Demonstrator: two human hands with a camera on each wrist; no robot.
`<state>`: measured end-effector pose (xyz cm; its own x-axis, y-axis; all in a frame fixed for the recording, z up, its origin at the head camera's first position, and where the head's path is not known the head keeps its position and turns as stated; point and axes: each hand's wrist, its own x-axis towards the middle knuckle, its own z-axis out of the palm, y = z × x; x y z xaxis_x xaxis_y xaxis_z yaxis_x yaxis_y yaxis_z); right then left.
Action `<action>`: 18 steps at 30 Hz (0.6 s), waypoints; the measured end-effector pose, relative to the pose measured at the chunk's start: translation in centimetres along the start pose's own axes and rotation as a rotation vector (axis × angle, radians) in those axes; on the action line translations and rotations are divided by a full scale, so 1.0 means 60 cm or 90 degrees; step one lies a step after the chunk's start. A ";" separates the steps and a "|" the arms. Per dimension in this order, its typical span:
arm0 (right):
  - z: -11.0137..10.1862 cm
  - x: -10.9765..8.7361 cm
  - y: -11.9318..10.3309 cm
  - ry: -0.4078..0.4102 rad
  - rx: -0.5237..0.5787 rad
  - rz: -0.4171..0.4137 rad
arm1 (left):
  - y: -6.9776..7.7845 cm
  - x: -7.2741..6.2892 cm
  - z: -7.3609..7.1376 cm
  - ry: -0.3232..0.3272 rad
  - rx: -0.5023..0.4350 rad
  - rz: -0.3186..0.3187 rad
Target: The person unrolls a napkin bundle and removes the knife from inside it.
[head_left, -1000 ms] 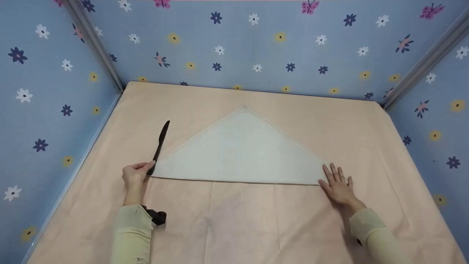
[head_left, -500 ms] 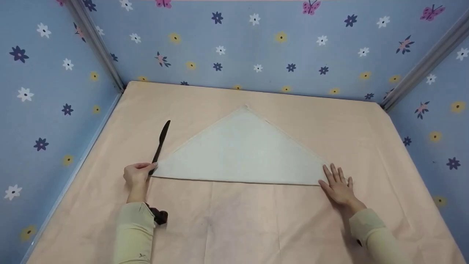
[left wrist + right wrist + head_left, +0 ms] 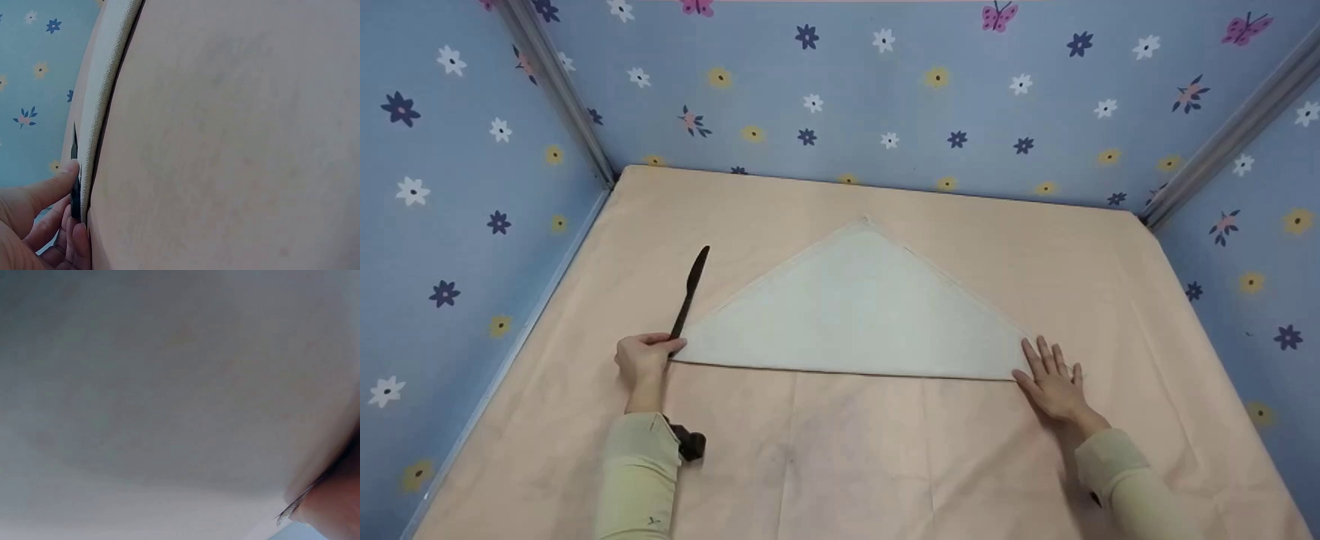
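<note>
A pale cloth napkin (image 3: pixel 847 315) lies folded into a triangle, its point toward the back wall and its long fold toward me. Across its left corner lies a black table knife (image 3: pixel 695 274), blade tip pointing away. My left hand (image 3: pixel 645 358) pinches the lower end of the knife handle at that corner. In the left wrist view the thumb (image 3: pixel 59 183) presses on the dark handle, fingers curled below beside the fold. At the opposite corner my right hand (image 3: pixel 1054 382) rests flat with fingers spread. The right wrist view shows only a fingertip (image 3: pixel 332 506) at the cloth's edge.
A peach cloth (image 3: pixel 855 465) with creases covers the table. Blue flowered walls (image 3: pixel 855 90) stand at the back and both sides, with grey posts (image 3: pixel 559 90) in the corners. A black wrist camera (image 3: pixel 690 442) sits at the left sleeve.
My left hand has slid slightly to the right, its thumb reaching further over the knife handle. The knife blade, the napkin and my right hand have stayed nearly where they were.
</note>
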<state>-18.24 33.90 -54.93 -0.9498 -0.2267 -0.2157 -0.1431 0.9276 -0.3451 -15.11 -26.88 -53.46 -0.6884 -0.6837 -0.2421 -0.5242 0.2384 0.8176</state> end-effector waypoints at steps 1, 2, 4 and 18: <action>0.000 0.000 0.000 0.000 0.000 0.001 | 0.000 0.000 0.000 -0.001 0.000 0.002; 0.000 0.000 0.000 -0.001 0.000 0.003 | 0.000 0.000 0.000 -0.002 0.001 0.004; 0.000 -0.001 0.000 -0.003 0.000 0.005 | 0.001 0.000 0.000 -0.002 0.007 0.006; 0.001 -0.002 -0.001 0.005 -0.003 -0.002 | 0.009 -0.004 -0.014 -0.030 0.055 -0.010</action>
<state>-18.13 33.85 -54.93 -0.9514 -0.2274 -0.2079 -0.1475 0.9285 -0.3408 -14.82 -27.16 -52.51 -0.7017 -0.6554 -0.2796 -0.5743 0.2880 0.7663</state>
